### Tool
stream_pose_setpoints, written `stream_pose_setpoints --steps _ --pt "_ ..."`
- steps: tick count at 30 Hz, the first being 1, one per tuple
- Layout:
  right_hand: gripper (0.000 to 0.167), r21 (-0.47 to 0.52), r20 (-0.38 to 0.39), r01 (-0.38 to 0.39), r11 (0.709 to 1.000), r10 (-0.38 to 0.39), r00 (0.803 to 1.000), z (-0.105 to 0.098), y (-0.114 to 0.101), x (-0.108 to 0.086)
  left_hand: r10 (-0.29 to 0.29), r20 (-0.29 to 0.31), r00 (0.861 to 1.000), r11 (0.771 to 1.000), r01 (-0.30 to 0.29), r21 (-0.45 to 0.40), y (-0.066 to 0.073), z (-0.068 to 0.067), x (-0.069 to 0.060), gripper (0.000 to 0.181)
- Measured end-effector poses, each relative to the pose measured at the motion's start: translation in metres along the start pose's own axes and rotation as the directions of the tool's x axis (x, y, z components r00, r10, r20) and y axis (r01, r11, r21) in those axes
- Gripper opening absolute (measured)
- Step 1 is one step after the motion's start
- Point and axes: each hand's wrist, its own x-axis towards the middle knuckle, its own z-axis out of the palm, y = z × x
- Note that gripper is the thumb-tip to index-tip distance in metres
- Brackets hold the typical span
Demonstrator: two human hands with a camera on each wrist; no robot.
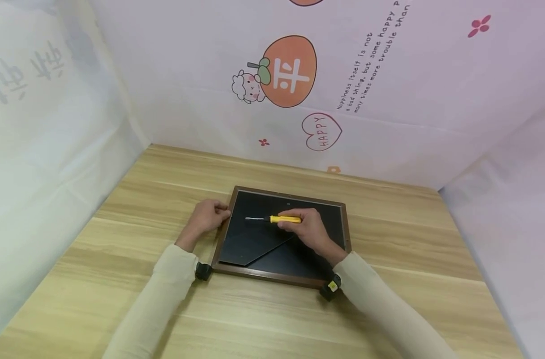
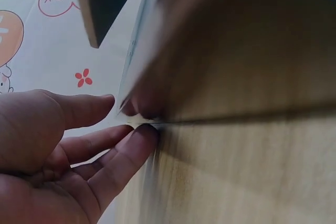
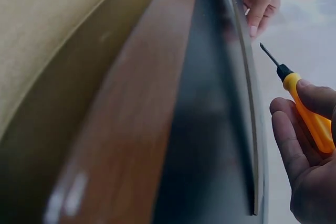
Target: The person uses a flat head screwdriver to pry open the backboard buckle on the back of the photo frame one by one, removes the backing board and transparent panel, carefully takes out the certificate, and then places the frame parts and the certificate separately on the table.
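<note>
A brown frame [image 1: 272, 274] with a black back panel [image 1: 254, 209] lies on the wooden table; a black flap [image 1: 254, 244] slants across its lower left part. My left hand [image 1: 207, 217] touches the frame's left edge with its fingertips, thumb apart from the fingers in the left wrist view [image 2: 79, 156]. Above the panel, my right hand [image 1: 310, 230] holds a screwdriver [image 1: 286, 219] by its yellow handle, the metal tip pointing left. In the right wrist view thumb and fingers pinch the handle [image 3: 310, 116], and the tip is clear of the panel.
The wooden table [image 1: 120, 279] spreads around the frame on all sides. A printed white sheet [image 1: 201, 89] hangs behind it, with more white sheeting at the left [image 1: 53, 149] and right [image 1: 514, 209]. Small black devices sit on both wrists.
</note>
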Motion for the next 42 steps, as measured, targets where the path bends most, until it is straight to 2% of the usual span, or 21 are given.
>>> stream_pose_setpoints --steps 6,17,26,42 --pt "0.027 -0.031 -0.013 0.006 0.999 -0.006 1.000 0.008 -0.001 0.008 -0.008 -0.024 1.000 0.998 0.006 -0.061 -0.004 0.002 0.000 0.029" --pt "0.027 -0.159 -0.010 0.069 0.985 -0.072 0.997 0.018 -0.002 0.018 -0.055 -0.007 0.998 0.979 0.052 -0.199 -0.013 0.003 0.002 0.031" --pt "0.027 -0.216 0.004 0.091 0.972 -0.092 0.996 0.023 -0.006 0.022 -0.085 0.033 0.996 0.939 0.091 -0.331 -0.017 0.006 0.002 0.030" --pt "0.026 -0.323 0.013 0.048 0.945 -0.047 0.999 0.028 -0.014 0.024 -0.110 0.039 0.993 0.908 0.116 -0.403 -0.019 0.008 -0.001 0.029"
